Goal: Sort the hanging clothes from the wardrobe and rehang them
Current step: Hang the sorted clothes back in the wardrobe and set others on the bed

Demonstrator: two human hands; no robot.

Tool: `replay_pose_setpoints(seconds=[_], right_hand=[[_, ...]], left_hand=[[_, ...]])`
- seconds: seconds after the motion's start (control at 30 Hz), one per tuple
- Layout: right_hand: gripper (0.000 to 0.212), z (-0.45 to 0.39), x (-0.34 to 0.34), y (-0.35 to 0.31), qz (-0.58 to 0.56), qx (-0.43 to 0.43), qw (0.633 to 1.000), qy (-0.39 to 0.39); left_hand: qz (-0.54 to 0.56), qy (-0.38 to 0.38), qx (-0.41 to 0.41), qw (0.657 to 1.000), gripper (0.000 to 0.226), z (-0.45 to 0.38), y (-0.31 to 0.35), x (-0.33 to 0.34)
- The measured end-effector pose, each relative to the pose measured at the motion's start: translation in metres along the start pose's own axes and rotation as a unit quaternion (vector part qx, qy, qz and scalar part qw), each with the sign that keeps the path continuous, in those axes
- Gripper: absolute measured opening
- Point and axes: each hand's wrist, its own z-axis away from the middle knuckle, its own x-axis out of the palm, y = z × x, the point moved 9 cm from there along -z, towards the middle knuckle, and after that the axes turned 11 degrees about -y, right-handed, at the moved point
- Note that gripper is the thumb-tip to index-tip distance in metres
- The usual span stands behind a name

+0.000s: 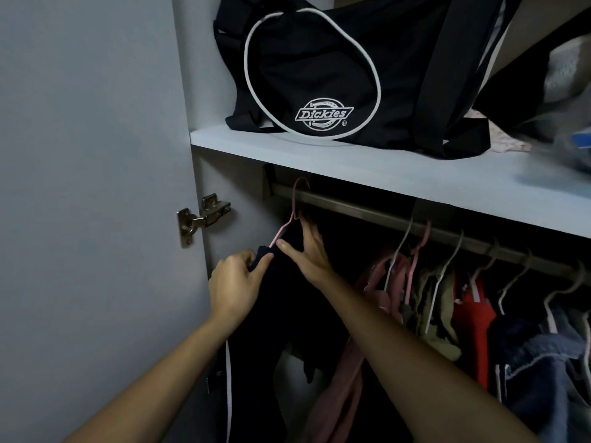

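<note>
Pink hanger (289, 223) is hanging on the wardrobe rail (351, 210), the left hand (235, 284) pinching its dark garment (281, 314) while the right hand (307, 251), fingers spread, is resting against the cloth.

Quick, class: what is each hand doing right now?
Left hand: fingers curled, pinching the dark garment at its shoulder.
Right hand: open, straight fingers against the garment below the pink hanger.

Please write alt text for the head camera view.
Both hands adjust a dark garment on a pink hanger at the rail's left end: left hand pinches the fabric, right hand steadies it. A black bag sits on the shelf above.
</note>
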Motion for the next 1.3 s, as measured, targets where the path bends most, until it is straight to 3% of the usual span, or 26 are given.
replay_pose_setpoints(seconds=[0.3, 0.43, 0.63, 0.8, 1.03, 1.3], right_hand=[[0.111, -0.019, 0.027, 0.010, 0.003, 0.010, 0.998, -0.062], [0.106, -0.030, 0.033, 0.010, 0.031, 0.019, 0.996, -0.085], [0.109, -0.026, 0.037, 0.017, -0.009, 0.053, 0.994, -0.094], [0.102, 0.000, 0.033, 0.005, 0.000, 0.063, 0.993, -0.101], [0.077, 0.085, 0.018, -0.061, 0.235, -0.021, 0.968, -0.089], [0.076, 0.190, 0.031, -0.131, 0.170, -0.078, 0.978, -0.095]], left_hand=[[-0.052, 0.010, -0.028, 0.998, 0.046, -0.001, -0.022, 0.009], [-0.108, 0.018, -0.032, 0.993, 0.030, 0.003, -0.020, 0.009], [-0.142, -0.030, -0.017, 0.989, 0.018, 0.008, -0.008, 0.013], [-0.186, -0.101, -0.013, 0.977, 0.046, 0.021, 0.001, 0.013], [-0.251, -0.142, 0.021, 0.957, 0.057, 0.071, 0.036, -0.035], [-0.248, -0.141, -0.022, 0.958, 0.060, 0.157, 0.049, -0.125]])
